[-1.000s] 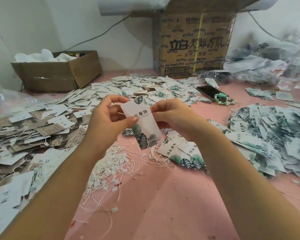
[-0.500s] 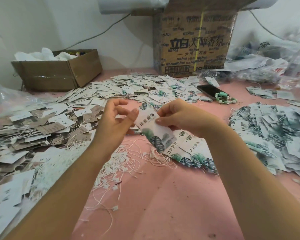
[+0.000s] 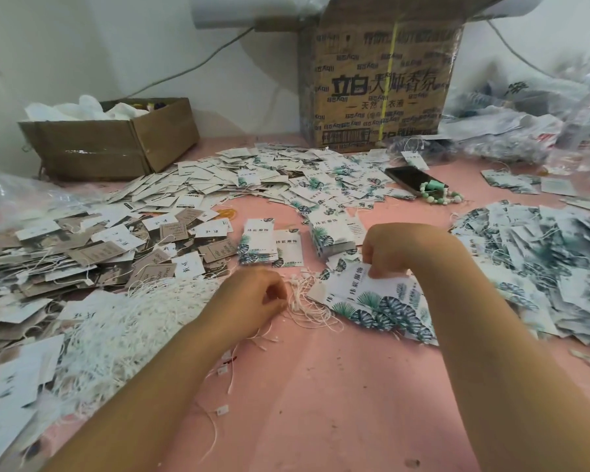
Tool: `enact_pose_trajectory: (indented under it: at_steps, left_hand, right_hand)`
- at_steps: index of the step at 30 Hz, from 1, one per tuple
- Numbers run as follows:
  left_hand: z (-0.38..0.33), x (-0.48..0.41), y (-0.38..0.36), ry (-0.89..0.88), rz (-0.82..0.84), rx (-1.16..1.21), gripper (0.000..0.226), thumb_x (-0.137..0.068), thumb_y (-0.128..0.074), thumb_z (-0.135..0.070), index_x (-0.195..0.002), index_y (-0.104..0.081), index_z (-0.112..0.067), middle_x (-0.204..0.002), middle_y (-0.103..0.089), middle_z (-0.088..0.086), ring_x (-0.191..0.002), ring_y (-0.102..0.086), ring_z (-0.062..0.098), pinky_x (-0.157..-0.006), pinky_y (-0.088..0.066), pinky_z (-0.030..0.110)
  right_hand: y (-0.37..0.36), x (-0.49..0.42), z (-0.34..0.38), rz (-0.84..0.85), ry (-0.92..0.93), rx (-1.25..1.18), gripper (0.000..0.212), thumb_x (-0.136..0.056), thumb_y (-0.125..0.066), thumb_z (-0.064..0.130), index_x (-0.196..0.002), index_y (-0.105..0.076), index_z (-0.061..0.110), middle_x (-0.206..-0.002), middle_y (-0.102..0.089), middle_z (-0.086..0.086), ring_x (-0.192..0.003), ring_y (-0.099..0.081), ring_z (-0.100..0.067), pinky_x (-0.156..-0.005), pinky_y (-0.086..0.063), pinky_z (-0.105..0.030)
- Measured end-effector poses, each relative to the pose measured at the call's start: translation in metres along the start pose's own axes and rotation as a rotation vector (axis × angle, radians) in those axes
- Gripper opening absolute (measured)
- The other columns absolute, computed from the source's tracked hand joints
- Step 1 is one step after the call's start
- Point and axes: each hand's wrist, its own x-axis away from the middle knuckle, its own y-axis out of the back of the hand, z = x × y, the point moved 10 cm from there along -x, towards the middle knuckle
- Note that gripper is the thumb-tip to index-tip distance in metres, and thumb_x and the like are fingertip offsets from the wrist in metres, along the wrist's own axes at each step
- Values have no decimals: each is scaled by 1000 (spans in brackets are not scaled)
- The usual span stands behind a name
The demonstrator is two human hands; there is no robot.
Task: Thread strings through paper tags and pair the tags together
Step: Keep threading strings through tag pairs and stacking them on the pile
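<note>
Head view: right hand (image 3: 392, 250) is curled down onto a fanned bunch of tags (image 3: 394, 311) just right of centre, thumb and fingertips pinching the top edge of the uppermost leaf tag (image 3: 356, 284), which lies flat-ish on the fan with its leafy end pointing toward the camera. Left hand (image 3: 252, 301) sits low on the table (image 3: 321, 386) with its fingers curled in, tips right at a tangle of white strings (image 3: 309, 303). I honestly can't tell if a string is actually caught between them. Counting: two cardboard boxes at the back, a low box (image 3: 109, 148) on the left and a tall printed box (image 3: 378, 86), one phone (image 3: 409, 178), one bead bracelet (image 3: 440, 195) lying against it, and three small neat stacks (image 3: 256, 240) of leaf tags just beyond the hands. Loose tags are way too many to count: a brown-and-white heap (image 3: 65, 253) on the left, a spread (image 3: 252, 178) across the back, a leafy heap (image 3: 542, 253) on the right. A bigger string heap (image 3: 123, 321) sits by the left forearm. Bare pink surface is open between the forearms toward the near edge.
</note>
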Motion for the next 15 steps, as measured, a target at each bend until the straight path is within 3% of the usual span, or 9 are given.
enact_pose_trajectory:
  at_steps: [4,8,11,13,15]
  left_hand:
    - [0,1,-3,10,14,-35,13,-86,-65,-22,-79,-55,-26,-75,-50,-16,-65,-44,-3,-54,-31,8]
    - [4,1,4,85,-22,126,14,-88,-62,-16,-78,-56,-24,-72,-54,-14,-62,-47,-3,-53,-33,10]
    - [9,1,21,165,-123,383,12,-87,-64,-13,-78,-60,-21,-75,-63,-6,-67,-55,5,-64,-43,17]
    - [9,2,29,193,-178,582,9,-85,-66,-10,-79,-63,-16,-78,-67,3,-70,-59,11,-70,-47,24]
    - [5,3,34,186,-214,725,8,-84,-66,-7,-79,-63,-13,-76,-69,3,-70,-61,8,-68,-48,20]
  right_hand:
    - [3,4,-1,14,-28,-50,29,-89,-58,14,-116,-58,4,-88,-62,-5,-78,-55,-21,-69,-47,-27]
    - [15,10,-2,-38,-43,-60,32,-89,-58,22,-119,-58,11,-105,-64,-6,-92,-59,-22,-89,-47,-34]
    - [27,16,18,-105,78,-132,25,-92,-52,24,-108,-63,7,-91,-66,-8,-74,-57,-18,-71,-47,-28]
    - [17,18,42,1,176,-328,29,-95,-48,28,-96,-65,4,-76,-68,-6,-59,-56,-16,-57,-47,-24]
    - [-4,18,67,167,228,-471,39,-97,-40,34,-92,-64,3,-62,-65,-5,-49,-55,-16,-49,-44,-21]
